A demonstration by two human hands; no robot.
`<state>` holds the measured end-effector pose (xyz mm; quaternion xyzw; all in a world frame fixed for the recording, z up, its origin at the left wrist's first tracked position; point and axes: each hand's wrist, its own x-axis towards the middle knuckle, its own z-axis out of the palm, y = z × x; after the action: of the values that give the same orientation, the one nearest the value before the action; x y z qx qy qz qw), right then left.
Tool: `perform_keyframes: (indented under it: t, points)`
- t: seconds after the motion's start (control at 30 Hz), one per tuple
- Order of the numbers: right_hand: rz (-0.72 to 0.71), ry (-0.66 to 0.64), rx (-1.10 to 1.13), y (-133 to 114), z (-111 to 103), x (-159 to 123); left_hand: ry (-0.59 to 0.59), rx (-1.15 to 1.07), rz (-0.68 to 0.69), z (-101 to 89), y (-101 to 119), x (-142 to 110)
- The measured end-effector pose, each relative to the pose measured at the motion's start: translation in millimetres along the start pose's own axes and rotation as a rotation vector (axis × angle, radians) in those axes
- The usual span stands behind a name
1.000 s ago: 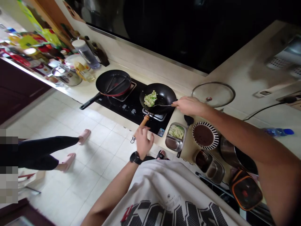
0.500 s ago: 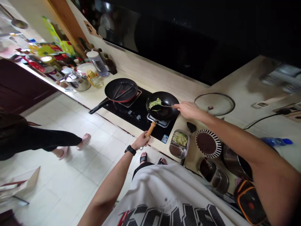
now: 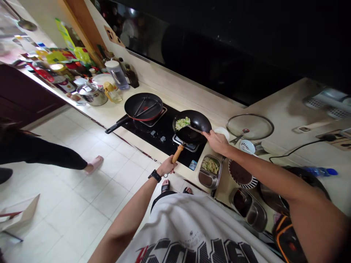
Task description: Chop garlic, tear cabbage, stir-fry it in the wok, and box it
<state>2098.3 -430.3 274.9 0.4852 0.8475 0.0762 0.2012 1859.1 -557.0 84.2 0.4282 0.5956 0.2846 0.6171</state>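
Note:
A black wok (image 3: 196, 124) with green chopped cabbage (image 3: 182, 122) sits on the right burner of the black stove (image 3: 161, 131). My left hand (image 3: 167, 168), with a black watch on the wrist, is closed round the wok's wooden handle (image 3: 177, 153). My right hand (image 3: 217, 141) is closed on a metal spatula (image 3: 194, 128) whose blade reaches into the wok beside the cabbage.
A red-rimmed frying pan (image 3: 143, 106) holds the left burner. A steel tray of cut vegetables (image 3: 210, 170), a striped bowl (image 3: 241, 174), a glass lid (image 3: 249, 126) and more steel containers (image 3: 248, 206) stand right of the stove. Jars and a pot (image 3: 91, 94) crowd the far left counter. Another person's leg (image 3: 55, 159) is on the tiled floor.
My left hand went from hovering by the handle to gripping it. My right hand drew back slightly with the spatula. The other person stepped away to the left.

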Motion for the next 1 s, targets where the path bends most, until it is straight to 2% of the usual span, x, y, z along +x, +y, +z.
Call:
perform_keyframes:
  t: [0.07, 0.23, 0.33, 0.5, 0.6, 0.73, 0.83, 0.9, 1.0]
  points:
    - [-0.008, 0.033, -0.017, 15.1, 0.2, -0.2, 0.005, -0.004, -0.004, 0.6, 0.7, 0.0]
    - [-0.041, 0.069, -0.059, 70.5, -8.9, -1.3, 0.003, -0.004, -0.007, 1.6, 3.5, -0.7]
    - [-0.029, 0.046, -0.071, 83.9, -17.5, 11.1, -0.018, -0.015, -0.009, 0.5, 3.8, -0.7]
    - [-0.066, 0.04, -0.08, 69.9, -31.8, 43.9, -0.03, -0.002, 0.005, -1.9, 3.0, -0.4]
    - [-0.085, 0.065, -0.084, 62.6, -39.1, 52.4, -0.027, -0.006, -0.005, -1.7, 2.7, -0.3]
    - [-0.058, 0.066, -0.087, 69.0, -45.8, 43.4, -0.018, -0.014, 0.019, -0.9, 2.4, 0.1]
    - [-0.032, 0.012, -0.052, 73.5, -49.5, 30.4, -0.021, -0.024, 0.015, -0.9, 2.9, 0.2]
    - [-0.043, -0.034, -0.025, 68.3, -50.4, 23.9, -0.018, -0.026, 0.006, -1.1, 3.7, 0.1]
    - [-0.077, -0.064, 0.006, 45.9, -47.0, 21.3, -0.018, -0.018, 0.006, -1.3, 4.3, -0.3]
